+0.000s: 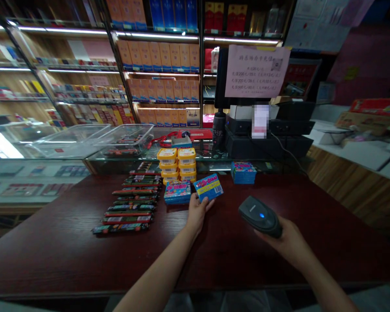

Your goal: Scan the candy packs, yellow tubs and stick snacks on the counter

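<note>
My left hand (197, 211) is closed on the near edge of a small blue packet with a yellow label (208, 187), held tilted just above the dark red counter (61, 242). My right hand (287, 241) grips a black handheld barcode scanner (259, 215) with a blue light lit on its top, its head turned toward the packet. A stack of the same blue packets (177, 192) lies just left of the held one. Another blue stack (243, 172) sits farther right.
Two stacks of yellow tubs (177, 164) stand behind the packets. A row of several slim dark bars (131, 203) lies to the left. A till with a screen and pink notice (256, 71) stands at the back right. Glass cases and shelves of boxed goods (159, 56) lie beyond.
</note>
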Demonstrator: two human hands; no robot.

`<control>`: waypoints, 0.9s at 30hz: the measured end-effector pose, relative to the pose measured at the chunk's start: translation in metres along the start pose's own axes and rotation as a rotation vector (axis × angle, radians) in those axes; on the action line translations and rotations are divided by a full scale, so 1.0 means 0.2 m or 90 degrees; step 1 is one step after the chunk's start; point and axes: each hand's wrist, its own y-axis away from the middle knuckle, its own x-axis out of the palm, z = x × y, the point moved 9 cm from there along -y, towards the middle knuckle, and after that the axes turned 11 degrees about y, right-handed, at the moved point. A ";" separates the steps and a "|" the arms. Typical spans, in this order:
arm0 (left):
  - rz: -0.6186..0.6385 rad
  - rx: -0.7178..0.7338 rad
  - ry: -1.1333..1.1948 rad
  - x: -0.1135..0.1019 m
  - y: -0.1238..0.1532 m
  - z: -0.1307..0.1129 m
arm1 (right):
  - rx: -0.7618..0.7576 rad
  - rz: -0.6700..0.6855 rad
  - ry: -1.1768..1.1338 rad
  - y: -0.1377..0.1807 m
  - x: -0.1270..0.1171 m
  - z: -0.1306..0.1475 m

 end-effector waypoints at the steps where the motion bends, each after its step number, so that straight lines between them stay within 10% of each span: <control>1: -0.002 0.004 0.001 0.00 0.00 0.00 | -0.003 0.007 -0.003 0.01 0.01 0.01; 15: 0.004 -0.006 0.024 0.01 0.00 0.00 | -0.011 0.047 0.003 0.02 0.03 -0.01; 22: 0.007 -0.001 -0.044 0.05 0.03 -0.04 | 0.031 -0.024 0.454 0.00 0.01 -0.14; 27: -0.009 0.057 -0.165 0.08 0.01 -0.12 | -0.087 -0.131 0.512 0.04 0.06 -0.15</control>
